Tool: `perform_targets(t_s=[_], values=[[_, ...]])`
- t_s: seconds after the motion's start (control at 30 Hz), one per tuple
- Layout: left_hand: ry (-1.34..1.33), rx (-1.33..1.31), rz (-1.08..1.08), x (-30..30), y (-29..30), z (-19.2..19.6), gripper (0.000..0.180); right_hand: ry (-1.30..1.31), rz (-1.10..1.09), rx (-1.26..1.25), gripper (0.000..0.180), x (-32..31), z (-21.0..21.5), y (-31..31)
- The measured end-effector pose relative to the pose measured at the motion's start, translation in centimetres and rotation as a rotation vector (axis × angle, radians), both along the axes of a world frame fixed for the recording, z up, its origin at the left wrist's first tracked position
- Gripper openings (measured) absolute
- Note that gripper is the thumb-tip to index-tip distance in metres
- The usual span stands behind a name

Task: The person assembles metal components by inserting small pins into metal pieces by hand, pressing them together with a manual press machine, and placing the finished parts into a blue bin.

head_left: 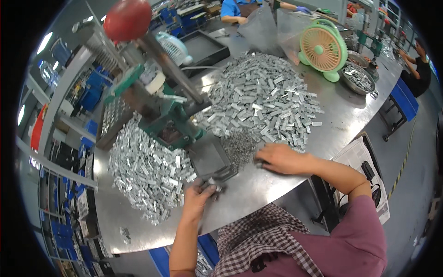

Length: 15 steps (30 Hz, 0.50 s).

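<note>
My left hand (197,196) is closed at the front edge of the green hand press (177,121), its fingers pinching a small silver metal piece (213,183). My right hand (282,159) rests at the right side of a low heap of tiny dark metal pins (239,147). Its fingers are curled together, and whatever is in them is hidden. The flat grey press base (207,157) lies between the left hand and the pin heap. A large heap of silver metal blocks (265,94) spreads behind the pins, and another heap of silver blocks (145,168) lies left of the press.
A red ball-shaped knob (128,21) tops the press lever. On the metal table (272,187) stand a green and orange fan (323,46) and a metal bowl of parts (359,79). A black tray (203,51) and blue fan (173,47) are behind. Other people work farther off.
</note>
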State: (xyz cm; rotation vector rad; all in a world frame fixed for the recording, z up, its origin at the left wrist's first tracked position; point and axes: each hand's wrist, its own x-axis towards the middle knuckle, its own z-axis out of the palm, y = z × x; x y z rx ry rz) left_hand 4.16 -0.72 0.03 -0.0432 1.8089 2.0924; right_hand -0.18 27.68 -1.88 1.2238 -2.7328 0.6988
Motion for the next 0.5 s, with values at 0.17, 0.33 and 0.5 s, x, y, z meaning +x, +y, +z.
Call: perform_targets(t_s=[0.17, 0.33, 0.5], values=[[0.17, -0.192, 0.146, -0.3, 2.8, 1.3, 0.036, -0.345, -0.014, -0.492, 0.023, 0.3, 5.3, -4.2], [0.306, -0.079, 0.19, -0.6, 3.5, 0.8, 0.036, -0.363, -0.002, -0.665, 0.02, -0.5, 3.5, -8.0], [0.331, -0.087, 0.194, 0.4, 3.6, 0.5, 0.036, -0.295, -0.044, -0.656, 0.019, 0.3, 3.3, -8.3]])
